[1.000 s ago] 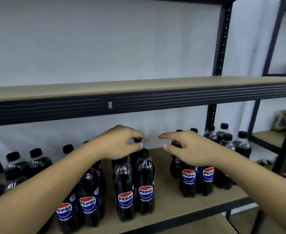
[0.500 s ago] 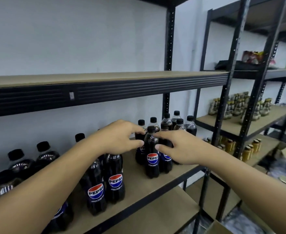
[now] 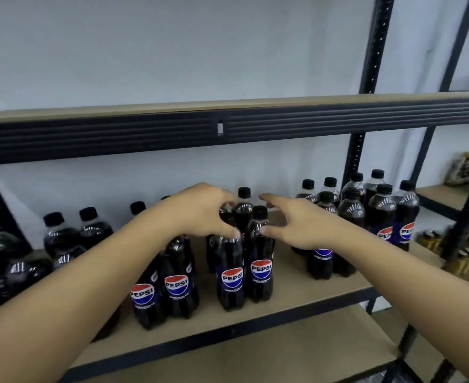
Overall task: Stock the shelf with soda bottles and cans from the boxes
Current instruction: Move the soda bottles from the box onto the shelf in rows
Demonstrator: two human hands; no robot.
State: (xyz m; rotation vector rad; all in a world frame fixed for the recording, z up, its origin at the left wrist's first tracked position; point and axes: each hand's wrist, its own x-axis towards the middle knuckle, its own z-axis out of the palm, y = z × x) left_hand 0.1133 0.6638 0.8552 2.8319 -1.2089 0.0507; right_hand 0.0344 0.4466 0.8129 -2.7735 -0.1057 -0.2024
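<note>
Several black-capped Pepsi bottles stand on the middle shelf board [image 3: 297, 288]. My left hand [image 3: 200, 211] arches over the top of a front-row Pepsi bottle [image 3: 230, 275], with thumb and fingers curled round its neck and its cap hidden. To its right stands another Pepsi bottle [image 3: 261, 266]. My right hand [image 3: 302, 225] reaches in from the right with fingers stretched out, and its thumb tip touches this bottle's shoulder. A group of bottles [image 3: 380, 214] stands at the right end, partly behind my right forearm.
More bottles [image 3: 62, 233] crowd the left end of the shelf. A black beam [image 3: 145, 136] of the upper shelf runs just above my hands. A bare lower board [image 3: 283, 352] lies below. A neighbouring rack [image 3: 465, 194] on the right holds jars and cans.
The view swung right and has come back to the left. Both hands stay at the tops of the middle bottles; my right fingers are now stretched out further.
</note>
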